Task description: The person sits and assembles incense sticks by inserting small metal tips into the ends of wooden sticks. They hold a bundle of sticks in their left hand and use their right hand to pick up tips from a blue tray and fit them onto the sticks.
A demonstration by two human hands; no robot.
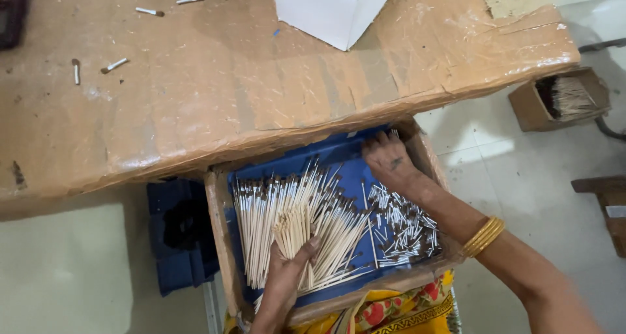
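Observation:
A cardboard box [219, 230] lined with blue sits on my lap, half under the table edge. It holds a heap of long pale wooden sticks [261, 217] with dark tips on the left and short white metal-capped pieces [404, 226] on the right. My left hand [287, 269] grips a bundle of the wooden sticks [293, 226], ends up. My right hand [388, 161], gold bangles on its wrist, reaches palm down into the box's far right corner, fingers curled among the short pieces; whether it holds any is hidden.
A tape-covered cardboard tabletop [248, 80] lies above the box, with a white carton [332, 8] and several stray short pieces [114, 65] on it. On the tiled floor at right stands a small cardboard box of sticks [561, 99]. A dark blue object [176, 236] lies left of the box.

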